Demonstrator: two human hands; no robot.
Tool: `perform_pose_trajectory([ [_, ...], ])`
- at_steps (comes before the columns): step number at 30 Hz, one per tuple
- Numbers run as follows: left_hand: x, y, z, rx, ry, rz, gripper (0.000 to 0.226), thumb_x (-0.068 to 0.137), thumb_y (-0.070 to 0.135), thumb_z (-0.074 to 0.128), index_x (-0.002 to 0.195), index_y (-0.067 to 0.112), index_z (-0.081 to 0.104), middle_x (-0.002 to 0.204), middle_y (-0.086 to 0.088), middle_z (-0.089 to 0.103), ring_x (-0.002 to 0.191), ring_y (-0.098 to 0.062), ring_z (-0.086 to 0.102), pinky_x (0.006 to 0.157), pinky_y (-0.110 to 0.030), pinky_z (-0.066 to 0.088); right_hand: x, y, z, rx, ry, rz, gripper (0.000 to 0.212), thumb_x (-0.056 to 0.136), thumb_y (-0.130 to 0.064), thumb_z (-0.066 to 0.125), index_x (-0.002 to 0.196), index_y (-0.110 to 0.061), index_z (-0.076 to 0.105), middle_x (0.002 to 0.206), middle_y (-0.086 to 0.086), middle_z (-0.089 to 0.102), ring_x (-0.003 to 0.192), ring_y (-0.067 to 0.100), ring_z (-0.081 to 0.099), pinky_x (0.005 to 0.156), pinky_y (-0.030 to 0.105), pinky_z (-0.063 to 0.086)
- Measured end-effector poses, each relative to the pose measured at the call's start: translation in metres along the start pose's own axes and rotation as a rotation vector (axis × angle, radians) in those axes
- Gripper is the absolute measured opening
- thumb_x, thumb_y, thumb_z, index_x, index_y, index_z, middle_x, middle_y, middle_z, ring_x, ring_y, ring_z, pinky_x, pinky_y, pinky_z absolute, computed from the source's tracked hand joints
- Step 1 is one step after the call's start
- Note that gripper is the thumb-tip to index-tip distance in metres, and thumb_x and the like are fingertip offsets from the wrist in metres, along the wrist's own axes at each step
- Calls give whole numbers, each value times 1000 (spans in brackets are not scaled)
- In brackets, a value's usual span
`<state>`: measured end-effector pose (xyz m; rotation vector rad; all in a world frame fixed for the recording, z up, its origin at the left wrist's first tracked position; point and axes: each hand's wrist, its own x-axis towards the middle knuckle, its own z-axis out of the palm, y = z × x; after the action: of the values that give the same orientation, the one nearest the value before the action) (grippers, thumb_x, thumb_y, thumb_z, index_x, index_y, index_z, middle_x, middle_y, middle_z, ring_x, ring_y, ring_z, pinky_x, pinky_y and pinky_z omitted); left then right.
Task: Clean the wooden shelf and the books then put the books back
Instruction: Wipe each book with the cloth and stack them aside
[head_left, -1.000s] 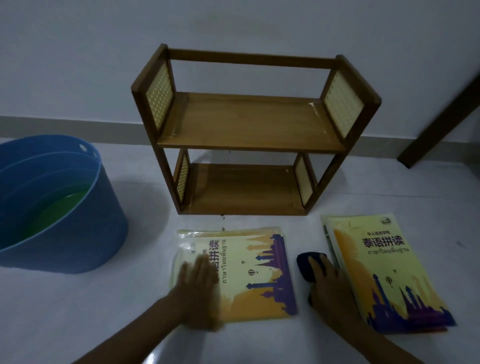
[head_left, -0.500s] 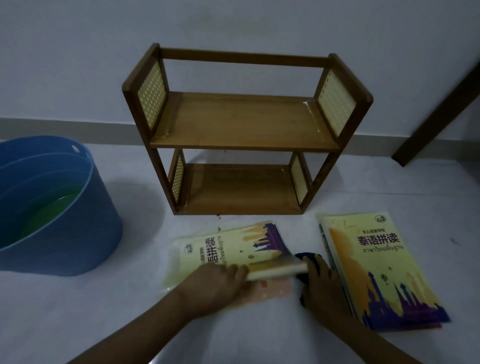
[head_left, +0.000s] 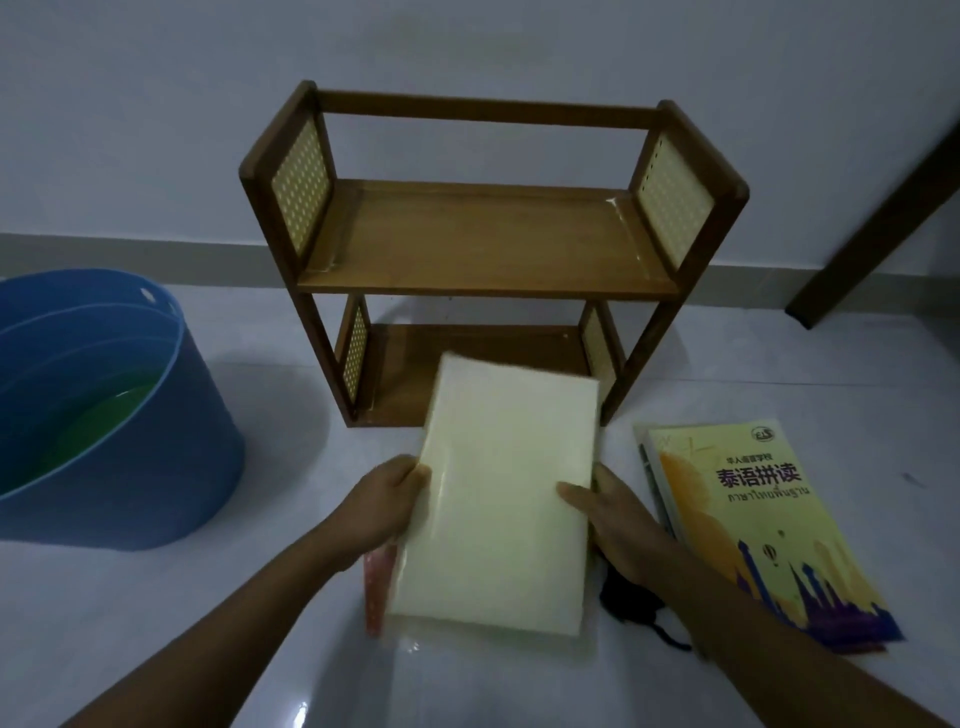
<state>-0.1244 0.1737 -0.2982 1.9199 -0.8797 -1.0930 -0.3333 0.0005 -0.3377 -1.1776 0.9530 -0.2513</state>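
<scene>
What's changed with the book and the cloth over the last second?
Both hands, left hand and right hand, have lifted the left book and flipped it, plain cover up. The dark cloth was released onto the floor. Shelf, bucket and right-hand books stayed put.

My pale cream glossy-wrapped book (head_left: 498, 493): smooth; brown wooden shelf (head_left: 483, 244) w/ satin finish; blue plastic tub (head_left: 135, 457); glossy white floor (head_left: 260, 623).

The book (head_left: 493, 499) is up off the floor now, flipped so its plain cream back faces the camera. The left hand (head_left: 387, 496) moves from pressing the cover to gripping the left edge, and the right hand (head_left: 610, 514) leaves the dark cloth (head_left: 631, 603) to clasp the right edge.
</scene>
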Motion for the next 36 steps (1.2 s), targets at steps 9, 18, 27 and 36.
perform_pose_trajectory([
  [9, 28, -69, 18, 512, -226, -218, 29, 103, 29, 36, 97, 10, 58, 96, -5, 62, 91, -20, 63, 76, -22, 47, 32, 9, 25, -657, 37, -80, 45, 95, -19, 55, 136, -10, 39, 127, 7, 54, 117, 24, 53, 93, 31, 45],
  [18, 30, -82, 25, 996, 75, 121, 95, 80, 60, 60, 147, 6, 20, 157, -16, 17, 144, -34, 21, 114, -48, 27, -11, 78, -32, -1419, 359, -311, 54, 88, -27, 56, 140, -14, 46, 144, 28, 39, 129, 48, 40, 100, 58, 39],
  [27, 35, -88, 25, 1021, -100, 95, 103, 84, 63, 51, 152, 9, -5, 161, -11, -12, 149, -26, -7, 118, -54, 3, 0, 37, -44, -880, 508, -403, 52, 89, 2, 49, 140, -6, 42, 135, 15, 49, 124, 28, 45, 103, 28, 31],
  [36, 36, -89, 24, 920, -106, 77, 106, 82, 59, 58, 152, 12, -6, 161, -8, -12, 149, -26, -3, 117, -54, 9, -59, 109, 59, -1484, -305, -840, 65, 69, -17, 59, 133, -24, 46, 143, 7, 46, 114, 33, 57, 89, 45, 53],
])
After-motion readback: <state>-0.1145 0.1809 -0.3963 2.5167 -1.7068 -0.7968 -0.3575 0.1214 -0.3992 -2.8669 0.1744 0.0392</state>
